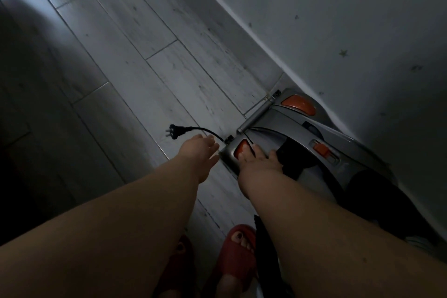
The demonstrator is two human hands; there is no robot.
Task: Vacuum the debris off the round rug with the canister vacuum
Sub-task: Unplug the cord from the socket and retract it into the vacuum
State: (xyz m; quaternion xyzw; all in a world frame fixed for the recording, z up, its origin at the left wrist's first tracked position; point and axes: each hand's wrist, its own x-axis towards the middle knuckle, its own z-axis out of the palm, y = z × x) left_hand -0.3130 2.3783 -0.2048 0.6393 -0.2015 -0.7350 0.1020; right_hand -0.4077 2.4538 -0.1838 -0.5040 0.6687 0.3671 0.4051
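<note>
The scene was dim, with a cold bluish-grey tone everywhere. A pale sheen lay on the floor (169,72) at the upper left and along the middle planks, while the far left side sank into almost black shadow. The wall (338,19) was an even dull grey without glare. The orange parts of the vacuum (285,128) looked muted. The whole picture was soft and a little grainy, the near foreground was the darkest and least sharp, and the plank lines bent slightly near the edges.

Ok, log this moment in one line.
right hand: fingers on orange button of canister vacuum | left hand: at cord, grip unclear | plug: loose, unplugged | rug: not in view
</note>
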